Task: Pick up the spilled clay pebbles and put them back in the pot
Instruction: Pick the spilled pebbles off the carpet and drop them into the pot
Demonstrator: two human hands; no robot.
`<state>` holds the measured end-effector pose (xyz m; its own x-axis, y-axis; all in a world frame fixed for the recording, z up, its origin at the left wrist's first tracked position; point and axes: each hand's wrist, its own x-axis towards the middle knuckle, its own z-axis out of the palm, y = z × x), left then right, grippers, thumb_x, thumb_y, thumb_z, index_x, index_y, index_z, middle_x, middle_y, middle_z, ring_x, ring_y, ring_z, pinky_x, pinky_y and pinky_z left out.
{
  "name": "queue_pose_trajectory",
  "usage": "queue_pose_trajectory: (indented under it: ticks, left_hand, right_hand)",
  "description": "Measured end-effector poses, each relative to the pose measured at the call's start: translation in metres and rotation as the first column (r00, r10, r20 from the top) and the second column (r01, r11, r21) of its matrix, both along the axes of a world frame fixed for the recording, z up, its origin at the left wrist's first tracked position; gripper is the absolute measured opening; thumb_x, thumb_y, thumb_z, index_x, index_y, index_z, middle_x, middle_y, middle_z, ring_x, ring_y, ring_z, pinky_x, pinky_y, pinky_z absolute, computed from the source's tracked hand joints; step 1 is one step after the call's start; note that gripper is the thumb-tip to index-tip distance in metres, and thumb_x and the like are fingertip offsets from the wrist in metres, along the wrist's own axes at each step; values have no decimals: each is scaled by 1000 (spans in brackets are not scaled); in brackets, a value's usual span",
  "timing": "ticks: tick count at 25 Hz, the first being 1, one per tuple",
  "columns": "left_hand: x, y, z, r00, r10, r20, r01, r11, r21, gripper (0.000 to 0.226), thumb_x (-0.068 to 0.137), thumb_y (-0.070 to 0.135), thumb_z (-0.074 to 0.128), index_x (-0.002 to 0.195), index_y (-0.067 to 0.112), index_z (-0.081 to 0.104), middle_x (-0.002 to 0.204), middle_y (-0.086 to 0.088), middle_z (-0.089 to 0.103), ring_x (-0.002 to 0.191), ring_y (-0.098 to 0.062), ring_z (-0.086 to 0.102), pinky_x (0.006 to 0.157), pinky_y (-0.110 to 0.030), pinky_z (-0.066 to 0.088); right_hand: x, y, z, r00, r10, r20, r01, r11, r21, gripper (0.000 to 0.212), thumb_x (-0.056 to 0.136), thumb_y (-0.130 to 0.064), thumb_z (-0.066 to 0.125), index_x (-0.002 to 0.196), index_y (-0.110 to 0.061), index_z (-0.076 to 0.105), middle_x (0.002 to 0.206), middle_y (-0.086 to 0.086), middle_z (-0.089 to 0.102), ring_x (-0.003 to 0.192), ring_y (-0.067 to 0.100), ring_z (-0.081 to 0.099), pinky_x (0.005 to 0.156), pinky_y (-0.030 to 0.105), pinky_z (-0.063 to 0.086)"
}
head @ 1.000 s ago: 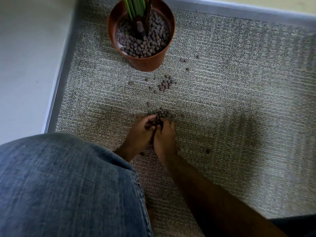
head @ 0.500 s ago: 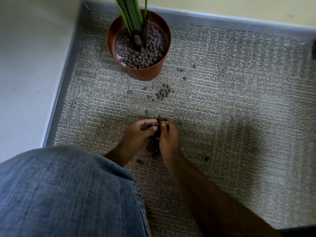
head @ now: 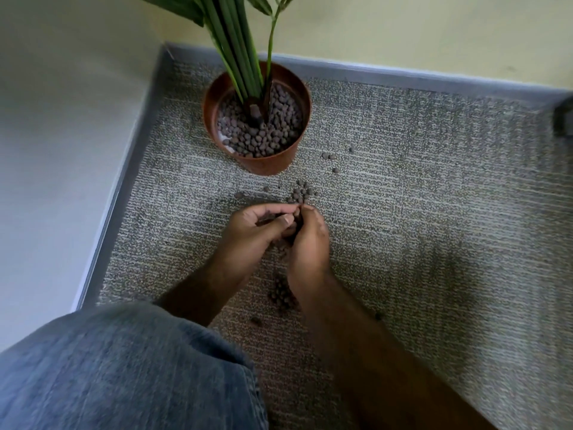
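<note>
The clay pebbles [head: 300, 194] lie scattered on the carpet [head: 434, 212] in several groups. One small cluster sits just beyond the hands, between them and the pot [head: 263, 164]. A second heap lies nearer, partly under the right forearm, with a stray pebble to its left and another to its right. A few loose ones rest further right of the pot's base. Some pebbles also sit cupped between the two hands, which are raised together over the middle of the spill.

The left hand [head: 248, 232] has its fingers curled inward with the thumb folded across, closing on pebbles. The right hand [head: 308, 243] is curled too, its fingertips meeting those of the left hand; dark pebbles show in the gap between the palms, though how many each hand holds is hard to tell because the fingers hide them.

The pot is a terracotta-coloured plastic one, standing upright at the far side of the carpet near the corner. It is filled nearly to the rim with more pebbles, and the green stems of a plant [head: 238, 54] rise from its centre.

The carpet is grey and white with a woven pattern, bordered by a grey skirting [head: 403, 77] along the far wall and on the left. A knee in blue denim [head: 124, 367] fills the near left corner.
</note>
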<state>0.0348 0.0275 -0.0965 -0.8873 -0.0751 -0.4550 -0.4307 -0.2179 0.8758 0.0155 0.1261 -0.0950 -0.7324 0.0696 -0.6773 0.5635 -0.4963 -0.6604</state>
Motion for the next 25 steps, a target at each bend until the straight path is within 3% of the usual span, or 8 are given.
queue_pose_trajectory:
  ticks: [5, 7, 9, 14, 17, 20, 22, 25]
  left_hand:
    - [-47, -22, 42, 996, 78, -53, -61, 960, 275, 22, 95, 0, 67, 113, 6, 77, 122, -18, 75, 105, -19, 75, 83, -21, 60]
    - [-61, -32, 53, 982, 183, -53, -148, 909, 391, 22, 97, -2, 62, 112, 4, 76, 115, -16, 77, 102, -16, 76, 82, -20, 60]
    - [-75, -41, 59, 951, 308, -23, -266, 854, 448, 21, 100, -4, 57, 115, 0, 72, 109, -16, 77, 99, -16, 76, 84, -22, 61]
    - [-99, -63, 58, 914, 398, 78, -398, 844, 360, 31, 102, 6, 58, 130, -8, 58, 125, -23, 67, 114, -28, 71, 103, -38, 57]
    - [-108, -67, 54, 933, 352, 67, -353, 872, 339, 37, 103, 14, 58, 135, -4, 54, 125, -18, 67, 123, -27, 65, 109, -45, 52]
    - [-113, -71, 52, 959, 281, 36, -278, 906, 318, 42, 100, 21, 62, 135, 0, 57, 135, -17, 65, 125, -24, 65, 111, -49, 49]
    - [-110, -74, 51, 967, 256, 1, -241, 910, 338, 36, 99, 22, 63, 130, 2, 61, 134, -18, 67, 118, -27, 71, 110, -49, 50]
    - [-90, -80, 39, 969, 219, -118, -181, 946, 269, 32, 103, 19, 59, 132, 5, 60, 135, -18, 67, 121, -32, 69, 103, -40, 56]
  right_hand:
    - [-53, -7, 36, 998, 45, -48, -58, 941, -335, 33, 105, -25, 38, 100, -7, 65, 82, 4, 68, 72, 10, 66, 64, 21, 56]
    - [-74, -15, 50, 995, 61, -85, -88, 926, -366, 34, 106, -26, 37, 86, -13, 62, 70, -1, 63, 55, 5, 56, 45, 14, 45]
    - [-95, -21, 62, 994, 74, -82, -97, 944, -317, 33, 105, -23, 38, 81, -14, 59, 67, 0, 59, 50, 7, 49, 42, 16, 38]
    - [-128, -31, 76, 995, 102, -23, -104, 979, -177, 29, 103, -8, 38, 84, -2, 59, 76, 13, 62, 66, 21, 61, 71, 30, 53]
    - [-135, -35, 82, 985, 169, -37, -173, 966, -193, 29, 105, -12, 35, 99, -2, 62, 103, 20, 71, 89, 27, 68, 85, 36, 55]
    - [-138, -35, 88, 966, 244, -84, -258, 937, -237, 40, 108, -17, 30, 100, 1, 65, 97, 17, 68, 78, 22, 64, 94, 39, 53]
    - [-139, -32, 93, 947, 299, -121, -320, 915, -244, 43, 108, -19, 28, 115, 4, 64, 95, 15, 66, 82, 20, 62, 104, 40, 47]
    - [-137, -25, 90, 904, 400, -149, -417, 904, -101, 40, 107, -19, 33, 128, 1, 60, 115, 15, 70, 109, 24, 65, 108, 39, 45]
